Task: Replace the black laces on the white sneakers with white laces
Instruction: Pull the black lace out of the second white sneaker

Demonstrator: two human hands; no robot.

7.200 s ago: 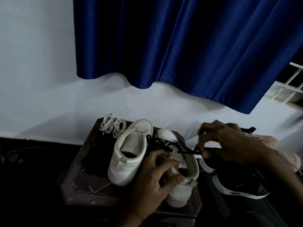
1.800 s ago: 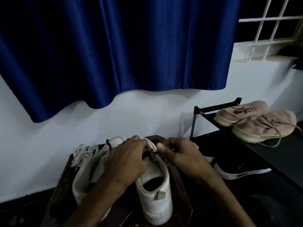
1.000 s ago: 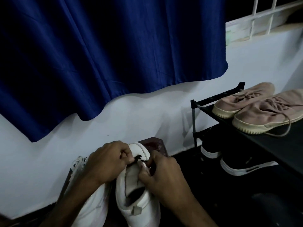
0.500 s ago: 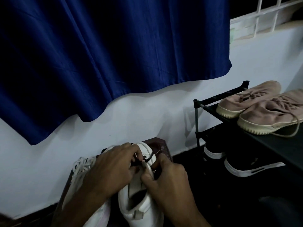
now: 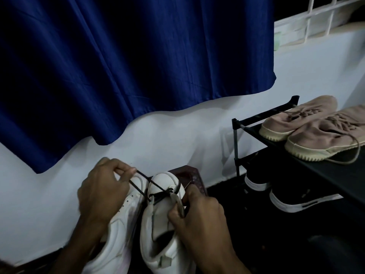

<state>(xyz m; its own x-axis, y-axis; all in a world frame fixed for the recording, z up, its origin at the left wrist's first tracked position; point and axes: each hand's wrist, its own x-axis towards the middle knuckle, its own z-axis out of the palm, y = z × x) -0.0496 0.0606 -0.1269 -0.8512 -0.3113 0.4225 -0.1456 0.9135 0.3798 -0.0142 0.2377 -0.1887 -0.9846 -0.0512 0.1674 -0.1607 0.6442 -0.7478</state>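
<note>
Two white sneakers stand side by side on a dark wooden stool (image 5: 194, 176), toes toward the wall. The right sneaker (image 5: 164, 230) still carries a black lace (image 5: 147, 184) near its toe. My left hand (image 5: 102, 190) pinches a loop of that lace and holds it taut up and to the left. My right hand (image 5: 199, 212) grips the right sneaker's eyelet edge. The left sneaker (image 5: 118, 234) lies partly under my left forearm. The white laces are hidden from view.
A black shoe rack (image 5: 296, 155) stands to the right, with a tan pair of shoes (image 5: 308, 127) on top and a black pair with white soles (image 5: 282, 196) below. A blue curtain (image 5: 128, 62) hangs over the white wall behind.
My left hand has lifted away from the sneaker up and left, drawing the black lace out taut. My right hand still grips the shoe's side.
</note>
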